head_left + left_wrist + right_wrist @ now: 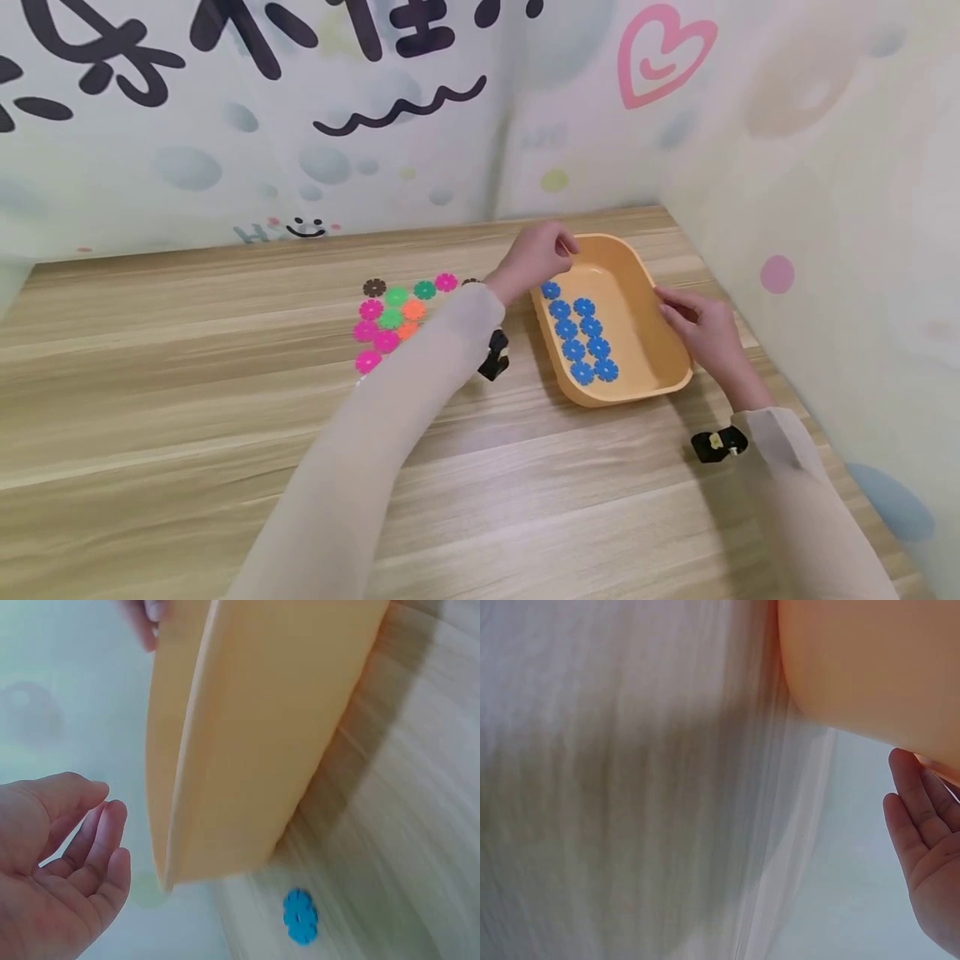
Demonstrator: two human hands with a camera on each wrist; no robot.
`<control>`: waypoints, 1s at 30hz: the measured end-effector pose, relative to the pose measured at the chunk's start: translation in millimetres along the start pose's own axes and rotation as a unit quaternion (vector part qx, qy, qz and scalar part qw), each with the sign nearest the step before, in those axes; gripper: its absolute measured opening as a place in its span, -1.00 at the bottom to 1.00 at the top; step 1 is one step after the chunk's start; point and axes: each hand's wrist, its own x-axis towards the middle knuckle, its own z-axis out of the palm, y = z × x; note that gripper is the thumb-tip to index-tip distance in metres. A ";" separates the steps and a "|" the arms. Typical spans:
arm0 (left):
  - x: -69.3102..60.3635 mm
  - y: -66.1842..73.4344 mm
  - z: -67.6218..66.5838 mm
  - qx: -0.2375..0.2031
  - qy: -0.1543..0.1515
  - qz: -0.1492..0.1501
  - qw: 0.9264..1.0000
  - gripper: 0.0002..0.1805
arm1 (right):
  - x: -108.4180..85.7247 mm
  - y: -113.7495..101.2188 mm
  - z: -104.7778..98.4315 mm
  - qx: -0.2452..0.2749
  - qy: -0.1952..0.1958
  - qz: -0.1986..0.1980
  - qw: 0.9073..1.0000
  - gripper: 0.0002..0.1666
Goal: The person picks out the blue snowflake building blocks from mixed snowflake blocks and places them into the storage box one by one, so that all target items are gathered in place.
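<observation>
A yellow-orange plastic tray (637, 358) sits on the table, with several blue snowflake discs (591, 327) laid in two columns inside it. My left hand (536, 257) hovers over the tray's far left corner. In the left wrist view its thumb and fingertips (112, 810) are loosely bent close together, and nothing shows between them. With its thumb and fingers, my right hand (705, 332) grips the tray's right rim; in the right wrist view its fingers (911, 780) touch the tray's outer side. One blue disc (301, 916) lies on the table outside the tray.
Several pink, green, orange and brown snowflake discs (391, 318) lie on the wooden table (187, 400) left of the tray, partly covered by the left sleeve (390, 425). A printed wall (420, 175) stands behind, and another wall (847, 275) rises close to the right.
</observation>
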 end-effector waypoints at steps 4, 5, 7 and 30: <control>-10.0 -8.5 -10.3 -0.037 0.017 -0.005 0.999 -0.82 | -0.8 1.9 -1.2 -0.003 0.004 0.003 1.000 -0.65; -12.0 -12.4 -12.3 -0.042 0.020 -0.008 0.999 -0.82 | -1.0 2.3 -1.5 -0.002 0.004 0.003 1.000 -0.65; -15.4 -22.2 -15.6 -0.045 0.024 -0.016 0.999 -0.82 | -1.4 2.8 -1.7 0.001 0.005 -0.002 1.000 -0.65; -27.2 -94.6 -16.7 0.051 -0.031 -0.089 0.994 -0.62 | 0.0 3.2 -0.5 0.016 0.000 -0.011 1.000 -0.65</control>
